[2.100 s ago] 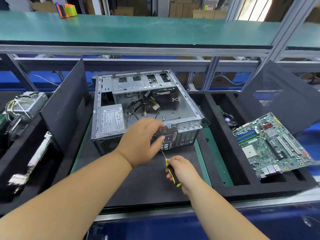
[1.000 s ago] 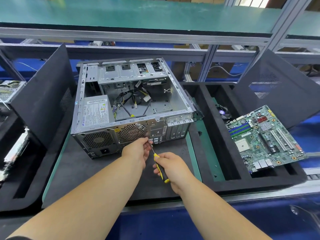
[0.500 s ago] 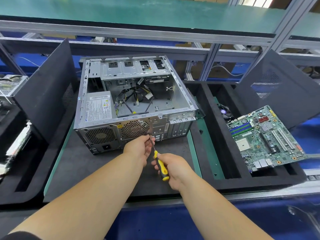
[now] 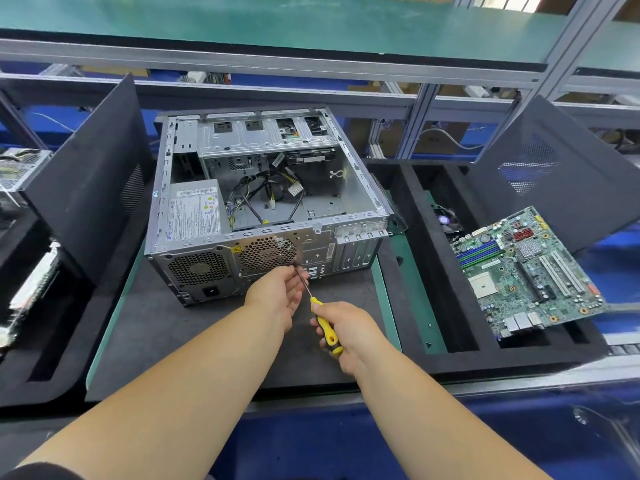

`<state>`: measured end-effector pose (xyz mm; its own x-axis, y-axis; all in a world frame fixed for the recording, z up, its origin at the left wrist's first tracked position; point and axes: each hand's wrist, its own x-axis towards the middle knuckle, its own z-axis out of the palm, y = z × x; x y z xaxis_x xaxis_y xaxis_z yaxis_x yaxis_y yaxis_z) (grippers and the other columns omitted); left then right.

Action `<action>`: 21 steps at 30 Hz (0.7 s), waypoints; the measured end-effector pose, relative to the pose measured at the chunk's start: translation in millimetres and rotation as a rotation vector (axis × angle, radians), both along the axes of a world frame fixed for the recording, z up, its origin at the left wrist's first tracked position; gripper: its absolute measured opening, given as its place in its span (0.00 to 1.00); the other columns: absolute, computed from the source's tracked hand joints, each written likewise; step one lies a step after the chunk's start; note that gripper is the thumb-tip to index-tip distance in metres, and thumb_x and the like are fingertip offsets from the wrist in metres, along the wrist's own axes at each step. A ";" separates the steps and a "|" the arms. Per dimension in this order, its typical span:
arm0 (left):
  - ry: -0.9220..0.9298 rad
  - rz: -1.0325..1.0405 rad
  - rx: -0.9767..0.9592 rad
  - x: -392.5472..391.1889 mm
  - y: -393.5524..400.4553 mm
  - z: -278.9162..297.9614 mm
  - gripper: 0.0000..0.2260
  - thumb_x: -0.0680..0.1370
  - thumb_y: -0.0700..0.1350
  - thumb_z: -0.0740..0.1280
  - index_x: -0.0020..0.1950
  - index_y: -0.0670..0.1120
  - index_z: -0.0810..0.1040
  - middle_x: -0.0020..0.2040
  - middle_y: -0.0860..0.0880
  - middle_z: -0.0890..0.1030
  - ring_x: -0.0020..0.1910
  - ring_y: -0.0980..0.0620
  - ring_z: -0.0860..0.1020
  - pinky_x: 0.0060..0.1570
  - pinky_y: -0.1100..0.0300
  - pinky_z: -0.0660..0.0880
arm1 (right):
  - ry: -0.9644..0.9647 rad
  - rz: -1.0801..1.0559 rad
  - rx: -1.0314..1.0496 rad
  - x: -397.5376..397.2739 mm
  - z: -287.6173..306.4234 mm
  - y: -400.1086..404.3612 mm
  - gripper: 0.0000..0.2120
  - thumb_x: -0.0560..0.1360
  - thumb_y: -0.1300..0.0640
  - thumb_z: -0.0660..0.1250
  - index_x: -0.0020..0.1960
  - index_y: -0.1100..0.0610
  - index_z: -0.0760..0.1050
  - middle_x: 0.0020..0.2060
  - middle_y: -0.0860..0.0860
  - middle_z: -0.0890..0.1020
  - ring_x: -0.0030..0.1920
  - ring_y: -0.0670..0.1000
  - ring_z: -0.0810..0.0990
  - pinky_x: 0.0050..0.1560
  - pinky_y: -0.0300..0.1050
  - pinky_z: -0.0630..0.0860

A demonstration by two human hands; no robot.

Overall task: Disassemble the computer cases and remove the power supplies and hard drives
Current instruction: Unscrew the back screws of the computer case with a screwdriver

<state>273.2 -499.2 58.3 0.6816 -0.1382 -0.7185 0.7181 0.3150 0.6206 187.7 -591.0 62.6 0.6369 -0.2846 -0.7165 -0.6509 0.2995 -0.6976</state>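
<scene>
Head view: one grey sheet-metal computer case lies on its side on a dark foam mat on the tabletop, open face up, its perforated rear panel toward the person. Inside, at the near-left corner, sits one boxy power supply with a white printed label; a tangle of black and yellow cables spills beside it. A drive is tucked under the bay frame, mostly hidden.

The right hand has its grip clamped around the yellow-and-black handle of one screwdriver. The slim shaft runs up to the rear panel by the round fan grille; its tip is hard to make out. The left hand pinches the shaft near the tip.

Right of the case, one green motherboard rests tilted across a black foam tray. Two dark side panels lean nearby, one left and one right. A second power supply is cut off at the left edge.
</scene>
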 end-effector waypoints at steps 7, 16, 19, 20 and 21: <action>-0.025 -0.006 0.033 0.1 -1.4 -1.1 0.09 0.81 0.45 0.63 0.44 0.47 0.81 0.34 0.53 0.84 0.38 0.59 0.80 0.35 0.68 0.70 | -0.078 0.026 -0.162 -2.8 -2.6 -0.6 0.05 0.76 0.53 0.72 0.48 0.53 0.79 0.40 0.49 0.83 0.39 0.47 0.78 0.34 0.40 0.74; -0.033 0.009 0.046 -0.4 -2.8 -0.9 0.08 0.81 0.45 0.64 0.44 0.47 0.81 0.39 0.52 0.84 0.38 0.59 0.80 0.36 0.68 0.71 | -0.160 0.208 -0.689 -2.6 -2.8 0.6 0.11 0.72 0.49 0.74 0.43 0.48 0.71 0.34 0.45 0.78 0.34 0.45 0.76 0.33 0.43 0.69; -0.038 0.015 0.044 -0.5 -2.9 -1.8 0.08 0.81 0.44 0.64 0.44 0.47 0.81 0.33 0.54 0.83 0.37 0.60 0.79 0.37 0.69 0.71 | -0.180 0.240 -0.751 -5.4 -1.3 0.4 0.11 0.72 0.49 0.73 0.43 0.47 0.71 0.35 0.44 0.77 0.35 0.43 0.76 0.31 0.42 0.67; -0.040 0.017 0.042 -0.1 -2.9 -2.0 0.08 0.81 0.44 0.64 0.43 0.47 0.80 0.31 0.54 0.83 0.37 0.60 0.79 0.37 0.69 0.70 | -0.186 0.245 -0.755 -6.0 -0.7 0.1 0.11 0.72 0.49 0.73 0.43 0.47 0.71 0.35 0.44 0.77 0.35 0.43 0.76 0.31 0.41 0.67; -0.041 0.019 0.041 0.5 -3.0 -2.2 0.09 0.81 0.44 0.64 0.43 0.46 0.80 0.31 0.54 0.83 0.37 0.60 0.79 0.37 0.69 0.70 | -0.192 0.250 -0.756 -6.5 -0.2 -0.5 0.10 0.73 0.48 0.73 0.44 0.47 0.71 0.35 0.44 0.77 0.35 0.42 0.76 0.31 0.41 0.67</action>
<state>273.7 -502.2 56.1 0.7128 -0.0964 -0.6947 0.6859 0.3022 0.6619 181.2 -591.5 62.3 0.8377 -0.4805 -0.2597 -0.4846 -0.4346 -0.7591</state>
